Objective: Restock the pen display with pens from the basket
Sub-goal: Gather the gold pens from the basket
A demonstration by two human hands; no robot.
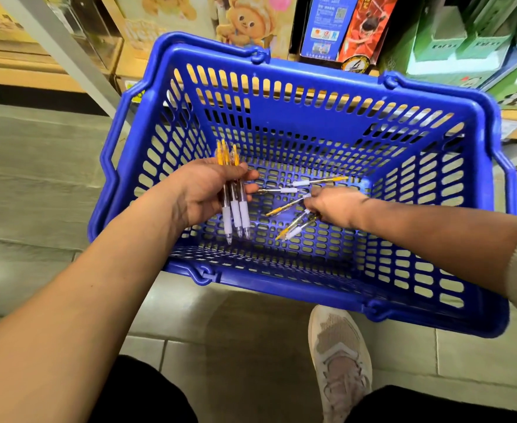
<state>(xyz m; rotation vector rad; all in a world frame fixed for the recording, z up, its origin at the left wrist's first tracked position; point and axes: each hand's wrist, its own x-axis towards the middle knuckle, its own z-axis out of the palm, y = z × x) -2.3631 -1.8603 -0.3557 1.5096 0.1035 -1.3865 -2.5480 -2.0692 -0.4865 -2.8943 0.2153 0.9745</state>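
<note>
A blue plastic basket (327, 83) stands on the floor in front of me. My left hand (202, 190) reaches into it and grips a bundle of three pens (235, 209) with yellow tops and white grips, tips pointing toward me. My right hand (333, 206) is low on the basket floor, fingers curled round loose pens (293, 228) lying there. Three more pens (284, 206) lie scattered on the basket floor between my hands. No pen display is in view.
Low shelves behind the basket hold boxed goods: a cartoon-print box (245, 22), a blue and red pack (345, 29), green boxes (464, 41). A grey shelf post (77, 65) slants at left. My shoe (339, 355) stands on the tiled floor just before the basket.
</note>
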